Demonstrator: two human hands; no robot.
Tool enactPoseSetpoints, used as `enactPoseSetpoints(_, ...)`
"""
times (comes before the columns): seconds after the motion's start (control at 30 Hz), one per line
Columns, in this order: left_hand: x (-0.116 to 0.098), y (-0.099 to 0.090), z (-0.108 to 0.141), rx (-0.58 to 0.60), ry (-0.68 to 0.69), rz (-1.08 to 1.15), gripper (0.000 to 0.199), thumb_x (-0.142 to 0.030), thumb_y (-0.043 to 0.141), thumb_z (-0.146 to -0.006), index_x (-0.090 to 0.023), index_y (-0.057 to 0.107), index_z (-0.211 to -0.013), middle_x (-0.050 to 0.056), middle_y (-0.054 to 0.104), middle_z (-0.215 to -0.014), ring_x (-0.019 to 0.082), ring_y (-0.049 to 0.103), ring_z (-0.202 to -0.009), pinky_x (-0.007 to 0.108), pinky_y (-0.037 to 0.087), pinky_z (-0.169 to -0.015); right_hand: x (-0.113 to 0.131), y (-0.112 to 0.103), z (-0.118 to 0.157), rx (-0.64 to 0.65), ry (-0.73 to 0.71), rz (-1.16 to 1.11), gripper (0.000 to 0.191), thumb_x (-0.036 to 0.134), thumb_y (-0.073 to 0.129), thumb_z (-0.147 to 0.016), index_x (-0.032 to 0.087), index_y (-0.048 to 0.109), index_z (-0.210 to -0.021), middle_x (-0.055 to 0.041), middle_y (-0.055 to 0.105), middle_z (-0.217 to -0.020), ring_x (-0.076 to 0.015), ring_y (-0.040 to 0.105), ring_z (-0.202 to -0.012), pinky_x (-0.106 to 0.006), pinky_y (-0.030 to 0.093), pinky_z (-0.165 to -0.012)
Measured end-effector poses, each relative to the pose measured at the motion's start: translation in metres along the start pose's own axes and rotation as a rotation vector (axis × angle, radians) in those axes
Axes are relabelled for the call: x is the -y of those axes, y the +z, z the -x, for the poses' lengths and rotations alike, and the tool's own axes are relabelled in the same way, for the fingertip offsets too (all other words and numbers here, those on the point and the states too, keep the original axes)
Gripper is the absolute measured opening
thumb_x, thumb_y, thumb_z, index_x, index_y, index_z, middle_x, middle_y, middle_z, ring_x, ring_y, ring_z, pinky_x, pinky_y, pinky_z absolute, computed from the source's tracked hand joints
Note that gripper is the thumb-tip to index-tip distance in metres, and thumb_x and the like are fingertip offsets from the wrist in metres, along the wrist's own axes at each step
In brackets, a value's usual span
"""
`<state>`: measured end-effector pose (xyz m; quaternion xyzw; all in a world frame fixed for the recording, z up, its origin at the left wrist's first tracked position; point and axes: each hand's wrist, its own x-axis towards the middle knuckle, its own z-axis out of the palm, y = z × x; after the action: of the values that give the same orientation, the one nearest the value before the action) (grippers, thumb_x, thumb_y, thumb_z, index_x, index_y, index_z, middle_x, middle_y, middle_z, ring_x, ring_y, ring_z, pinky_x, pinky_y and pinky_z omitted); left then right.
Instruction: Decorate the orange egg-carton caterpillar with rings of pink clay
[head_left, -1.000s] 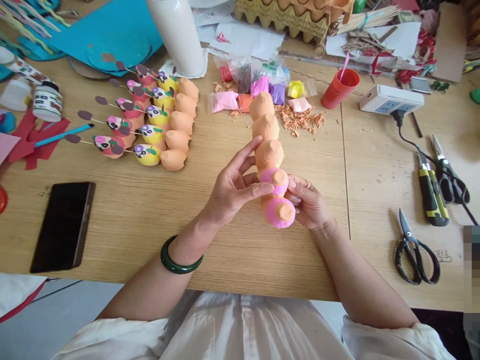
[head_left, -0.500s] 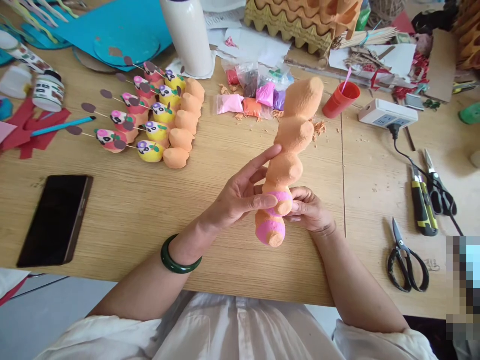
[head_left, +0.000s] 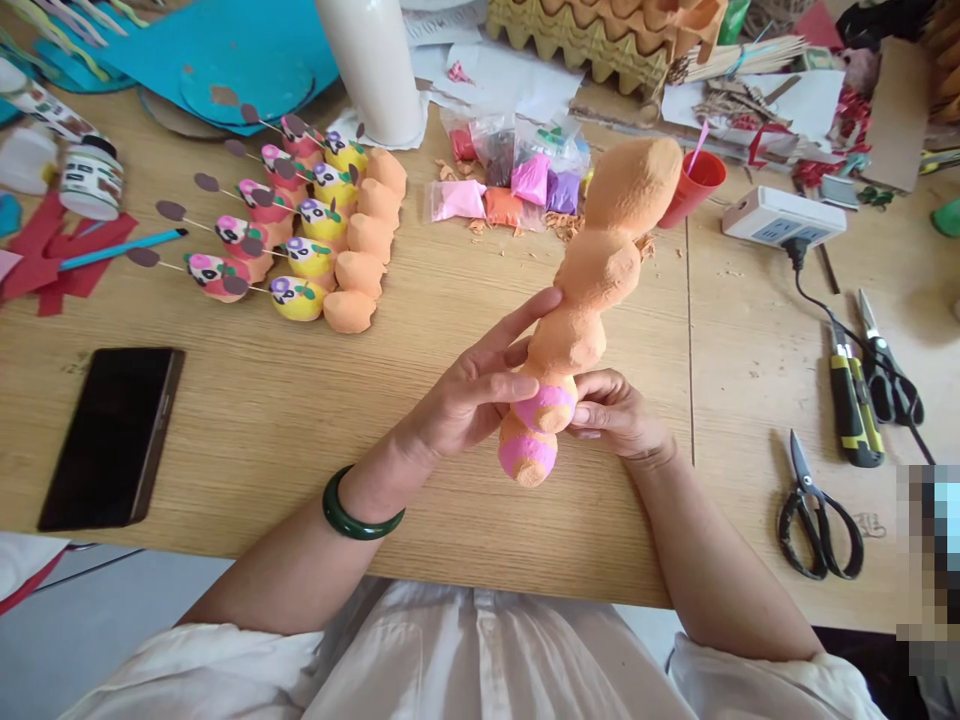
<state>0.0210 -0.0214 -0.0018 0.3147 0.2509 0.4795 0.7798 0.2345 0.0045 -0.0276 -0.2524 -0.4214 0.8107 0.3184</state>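
My hands hold a long chain of orange egg-carton cups (head_left: pixel 589 270) above the wooden table (head_left: pixel 225 440), its lower cups banded in pink. My left hand (head_left: pixel 472 395), wearing a dark green bangle (head_left: pixel 363 505), grips the chain from the left, with its fingers spread along the cups. From the right, my right hand (head_left: pixel 613 415) holds the pink-banded part. Nearby on the left lie rows of painted yellow cup figures (head_left: pixel 300 298), pink-and-red cup figures (head_left: pixel 217 277) and plain orange cups (head_left: pixel 358 262).
A black phone (head_left: pixel 111 438) lies left of my hands. On the right are black-handled scissors (head_left: pixel 819 515), a yellow-and-black tool (head_left: pixel 851 400) and a power strip (head_left: pixel 784 215) with a cord. Bags of coloured material (head_left: pixel 510 180), a red cup (head_left: pixel 697 185) and a white bottle (head_left: pixel 371 70) stand beyond.
The chain has tilted up from lying nearly straight, with its top end swung to the right and raised toward me. The pink-banded end has rotated downward, and both hands still hold it.
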Motion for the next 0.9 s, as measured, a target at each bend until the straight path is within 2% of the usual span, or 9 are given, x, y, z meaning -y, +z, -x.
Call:
enactPoseSetpoints(0.17,-0.001,0.001,-0.002,-0.025,0.005,0.017,0.062,-0.022,0.091,-0.083,-0.045,0.075,-0.138,-0.005,0.080,-0.121,0.014,0.072,-0.090,0.023,0.059,-0.073,0.002,0.001,0.000,-0.012,0.016,0.012,0.030,0.039,0.100,-0.077,0.017,0.081,-0.072,0.0074,0.052,-0.050,-0.0027,0.032,-0.042,-0.019,0.022,-0.039)
enactPoseSetpoints(0.33,-0.001,0.005,-0.004,-0.043,0.019,0.080,0.055,-0.022,0.088,-0.084,-0.041,0.077,-0.134,-0.005,0.080,-0.120,0.011,0.067,-0.084,0.021,0.055,-0.071,0.002,0.003,-0.001,-0.025,0.006,0.045,0.028,0.039,0.098,-0.081,0.017,0.082,-0.075,0.0072,0.051,-0.053,-0.0029,0.032,-0.044,-0.019,0.021,-0.041)
enactPoseSetpoints(0.5,0.000,0.006,-0.004,-0.101,-0.020,0.051,0.082,-0.015,0.079,-0.078,-0.050,0.062,-0.150,-0.006,0.076,-0.118,0.010,0.063,-0.082,0.023,0.053,-0.072,0.002,0.004,0.001,-0.046,0.033,0.096,0.035,0.042,0.098,-0.081,0.016,0.077,-0.070,0.0072,0.047,-0.052,-0.0039,0.031,-0.046,-0.021,0.020,-0.043)
enactPoseSetpoints(0.6,0.000,0.009,-0.005,-0.129,0.000,0.015,0.087,-0.020,0.073,-0.077,-0.047,0.054,-0.158,-0.004,0.073,-0.110,0.010,0.060,-0.076,0.024,0.049,-0.066,0.002,0.005,0.001,-0.051,0.041,0.112,0.040,0.046,0.097,-0.081,0.017,0.074,-0.067,0.0076,0.045,-0.052,-0.0042,0.030,-0.046,-0.022,0.019,-0.044)
enactPoseSetpoints(0.67,0.001,0.012,-0.006,-0.143,0.006,0.012,0.075,-0.023,0.072,-0.076,-0.040,0.058,-0.149,-0.004,0.069,-0.102,0.010,0.057,-0.071,0.024,0.046,-0.062,0.002,0.006,0.001,-0.059,0.047,0.128,0.042,0.048,0.097,-0.081,0.017,0.072,-0.068,0.0078,0.044,-0.052,-0.0044,0.030,-0.047,-0.022,0.019,-0.044)
enactPoseSetpoints(0.73,0.001,0.013,-0.007,-0.136,-0.032,0.028,0.050,-0.024,0.074,-0.075,-0.030,0.063,-0.124,-0.005,0.061,-0.087,0.008,0.051,-0.064,0.023,0.043,-0.058,0.003,0.008,0.001,-0.068,0.054,0.147,0.041,0.049,0.096,-0.081,0.017,0.073,-0.070,0.0078,0.044,-0.053,-0.0051,0.031,-0.048,-0.023,0.020,-0.046)
enactPoseSetpoints(0.8,0.002,0.013,-0.007,-0.107,-0.088,0.008,0.034,-0.026,0.078,-0.074,-0.026,0.056,-0.100,-0.007,0.049,-0.074,0.007,0.043,-0.057,0.023,0.039,-0.054,0.003,0.009,0.001,-0.069,0.051,0.174,0.041,0.049,0.096,-0.082,0.017,0.074,-0.071,0.0071,0.045,-0.055,-0.0061,0.032,-0.052,-0.023,0.022,-0.048)
enactPoseSetpoints(0.9,0.004,0.010,-0.008,-0.081,-0.102,-0.113,0.045,-0.040,0.085,-0.075,-0.026,0.044,-0.088,-0.007,0.039,-0.065,0.007,0.037,-0.051,0.025,0.038,-0.050,0.003,0.010,0.001,-0.056,0.060,0.187,0.040,0.048,0.095,-0.084,0.017,0.073,-0.070,0.0068,0.046,-0.056,-0.0064,0.032,-0.053,-0.023,0.021,-0.049)
